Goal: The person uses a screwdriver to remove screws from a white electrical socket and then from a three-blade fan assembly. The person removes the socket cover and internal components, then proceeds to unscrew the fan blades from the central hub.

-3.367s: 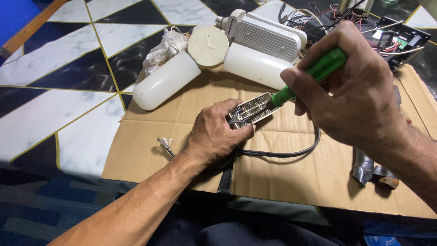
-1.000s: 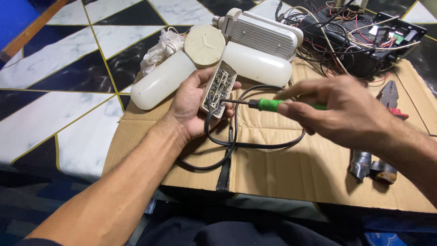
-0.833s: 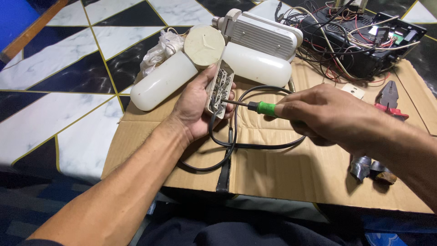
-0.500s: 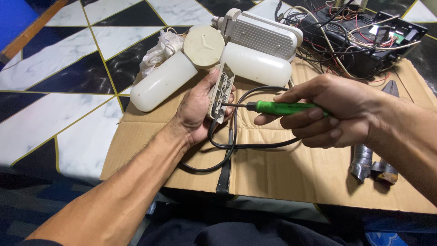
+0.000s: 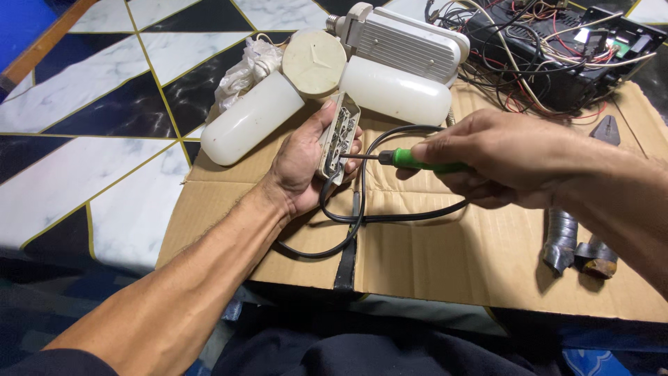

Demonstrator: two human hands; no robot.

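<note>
On a creased, matte sheet of brown cardboard (image 5: 445, 264) a smooth black cable (image 5: 362, 219) loops below the left hand (image 5: 300, 170), which is curled around a pale grey plastic socket strip (image 5: 339, 137) held on edge just above the sheet, its long axis running near to far and its open, metal-lined face turned toward the right. The right hand (image 5: 497, 163) pinches a green-handled screwdriver (image 5: 410, 160) lying level, its thin steel tip pointing left into the strip. Farther off lie two smooth milky-white plastic domes (image 5: 254, 118) and a ribbed white housing (image 5: 410, 45).
</note>
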